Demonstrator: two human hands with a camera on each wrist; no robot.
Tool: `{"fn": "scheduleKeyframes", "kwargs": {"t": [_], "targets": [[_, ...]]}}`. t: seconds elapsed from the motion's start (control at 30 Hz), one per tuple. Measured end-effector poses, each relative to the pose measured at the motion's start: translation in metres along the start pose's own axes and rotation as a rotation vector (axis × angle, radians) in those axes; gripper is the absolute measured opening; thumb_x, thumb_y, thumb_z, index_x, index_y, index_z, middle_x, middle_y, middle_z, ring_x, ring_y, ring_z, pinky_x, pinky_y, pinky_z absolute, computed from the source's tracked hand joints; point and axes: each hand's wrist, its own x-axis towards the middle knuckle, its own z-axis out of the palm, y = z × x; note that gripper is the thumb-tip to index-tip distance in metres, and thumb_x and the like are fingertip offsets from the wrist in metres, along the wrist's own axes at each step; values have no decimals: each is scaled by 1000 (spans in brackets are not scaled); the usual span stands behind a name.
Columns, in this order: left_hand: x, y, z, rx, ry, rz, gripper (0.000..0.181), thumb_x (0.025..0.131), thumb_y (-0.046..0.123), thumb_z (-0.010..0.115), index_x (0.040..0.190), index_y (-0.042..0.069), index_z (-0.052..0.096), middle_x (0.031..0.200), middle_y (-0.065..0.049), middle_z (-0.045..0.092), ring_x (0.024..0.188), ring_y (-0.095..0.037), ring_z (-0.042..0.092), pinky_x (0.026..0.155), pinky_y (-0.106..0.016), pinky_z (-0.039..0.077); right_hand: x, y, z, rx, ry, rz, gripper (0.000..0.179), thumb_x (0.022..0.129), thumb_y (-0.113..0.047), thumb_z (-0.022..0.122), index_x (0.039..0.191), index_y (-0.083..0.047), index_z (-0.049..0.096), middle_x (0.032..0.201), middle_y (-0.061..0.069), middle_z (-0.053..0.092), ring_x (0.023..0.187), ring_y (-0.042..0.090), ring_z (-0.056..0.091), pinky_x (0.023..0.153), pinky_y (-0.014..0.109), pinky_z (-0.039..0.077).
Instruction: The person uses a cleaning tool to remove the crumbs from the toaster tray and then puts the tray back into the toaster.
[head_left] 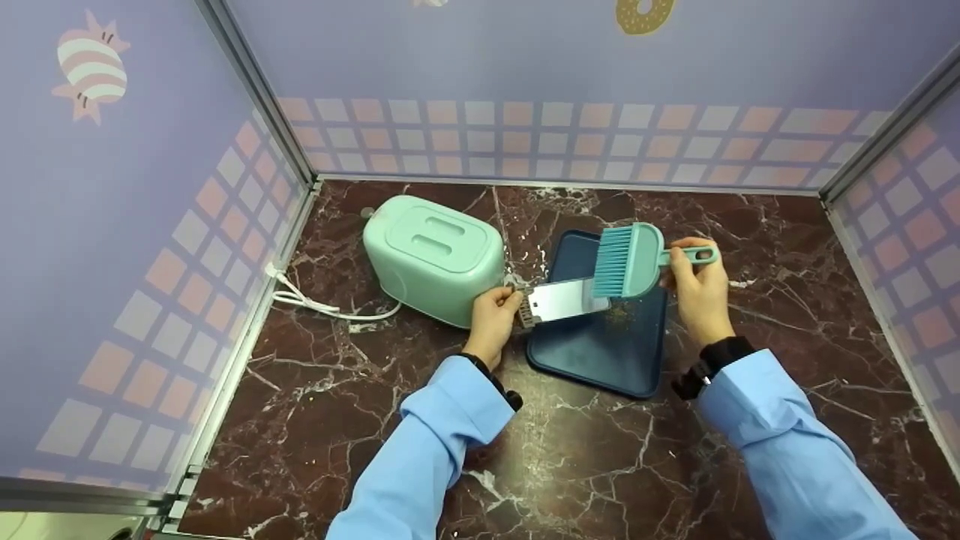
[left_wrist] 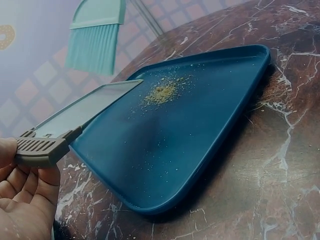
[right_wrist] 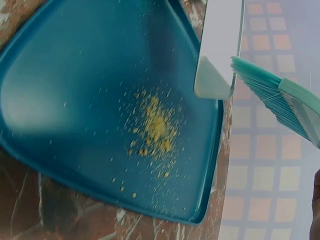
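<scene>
My left hand (head_left: pixel 492 324) pinches the brown ribbed handle of a flat, shiny metal crumb tray (head_left: pixel 566 301). The crumb tray slopes over the dark blue tray (head_left: pixel 600 364), its far end near a pile of yellowish crumbs (left_wrist: pixel 162 94). In my right hand (head_left: pixel 703 296) is a mint-green hand brush (head_left: pixel 643 261), gripped by its handle. The bristles (right_wrist: pixel 270 97) point left, beside the crumb tray's far end in the right wrist view; whether they touch it I cannot tell. Only a sliver of the right hand shows in that view.
To the left of the blue tray stands a mint-green toaster (head_left: pixel 435 259) with its lid on, close to my left hand. Its white cord (head_left: pixel 337 313) runs to the left wall. Patterned panels (head_left: pixel 570 142) enclose the marble-look tabletop (head_left: pixel 360 442) at the back and sides.
</scene>
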Motion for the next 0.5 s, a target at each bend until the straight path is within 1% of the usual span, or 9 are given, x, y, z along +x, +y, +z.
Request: {"fn": "scheduleKeyframes", "kwargs": {"t": [0.1, 0.27, 0.5], "targets": [[0, 1, 1, 7, 1, -3, 35, 103, 11, 61, 131, -10, 62, 124, -21, 64, 107, -22, 59, 91, -32, 50, -2, -4, 7, 71, -16, -7, 26, 107, -19, 53, 124, 1, 52, 82, 5, 60, 64, 14, 57, 61, 24, 50], [0, 2, 2, 16, 1, -11, 34, 103, 12, 62, 130, -9, 62, 122, -20, 65, 106, -23, 60, 91, -33, 51, -5, -10, 18, 137, -74, -14, 27, 107, -18, 55, 125, 1, 49, 84, 8, 61, 65, 15, 57, 63, 25, 49], [0, 2, 3, 9, 2, -4, 31, 103, 11, 62, 126, -9, 65, 114, -16, 66, 99, -18, 58, 85, -29, 50, -11, -12, 29, 117, -167, -39, 31, 108, -20, 52, 127, 3, 47, 84, 9, 60, 66, 16, 58, 65, 28, 51]]}}
